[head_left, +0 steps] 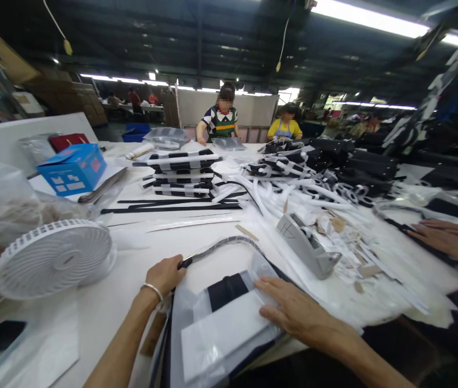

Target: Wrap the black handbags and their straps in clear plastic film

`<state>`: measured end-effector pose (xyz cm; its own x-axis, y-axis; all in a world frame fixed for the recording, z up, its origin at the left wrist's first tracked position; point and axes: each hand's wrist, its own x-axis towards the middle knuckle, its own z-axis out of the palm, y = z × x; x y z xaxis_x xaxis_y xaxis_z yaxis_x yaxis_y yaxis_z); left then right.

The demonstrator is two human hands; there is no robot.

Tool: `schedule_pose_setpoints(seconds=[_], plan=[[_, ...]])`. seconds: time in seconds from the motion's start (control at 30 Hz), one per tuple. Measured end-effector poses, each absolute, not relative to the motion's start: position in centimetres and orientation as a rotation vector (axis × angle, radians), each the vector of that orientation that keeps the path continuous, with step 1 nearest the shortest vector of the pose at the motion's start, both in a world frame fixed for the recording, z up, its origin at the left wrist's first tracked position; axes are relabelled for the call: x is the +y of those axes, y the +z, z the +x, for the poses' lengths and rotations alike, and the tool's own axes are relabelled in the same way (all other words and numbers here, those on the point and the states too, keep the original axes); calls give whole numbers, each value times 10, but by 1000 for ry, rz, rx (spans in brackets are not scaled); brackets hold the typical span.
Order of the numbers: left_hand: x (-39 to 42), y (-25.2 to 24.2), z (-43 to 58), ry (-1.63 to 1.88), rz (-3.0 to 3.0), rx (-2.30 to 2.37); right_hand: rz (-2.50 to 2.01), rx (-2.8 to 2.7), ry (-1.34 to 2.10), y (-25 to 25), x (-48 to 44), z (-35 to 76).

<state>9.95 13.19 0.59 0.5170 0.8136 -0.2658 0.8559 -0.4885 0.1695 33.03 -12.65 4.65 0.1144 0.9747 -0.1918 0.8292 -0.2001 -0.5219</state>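
Note:
My left hand [167, 277] is closed round the dark end of a strap [229, 240], which looks wrapped in clear film and arches away to the right. In front of me lies a dark flat item covered with clear plastic and a white sheet [224, 328]; a black band [229, 291] shows at its upper part. My right hand [289, 307] rests on the right side of this plastic covering, fingers stretched out and nothing gripped. The item's lower edge is cut off by the frame.
A white fan [56, 258] and a blue box [73, 168] stand at left. Right of centre is a grey tape dispenser [307, 245] beside paper scraps. Wrapped black bundles [184, 175] and white tubes [277, 188] lie beyond. A co-worker's hands [447, 240] work at right.

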Motion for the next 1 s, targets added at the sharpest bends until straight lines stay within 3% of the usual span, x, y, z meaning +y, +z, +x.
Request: schedule_pose_setpoints(seconds=[0.13,0.33,0.53,0.7,1.0], plan=[[130,3,94,-145,2525,1445,-1999,-1619,793,62,-124,359],[140,-13,109,261,2527,1173,-2225,-1423,426,57,-89,413],[142,-26,108,496,2355,1189,-2141,-1571,315,54,-25,386],[137,-27,102,692,2088,1175,-2000,-2058,177,53,38,341],[128,-32,106,833,1591,1048,-2007,-2251,427,32,94,315]])
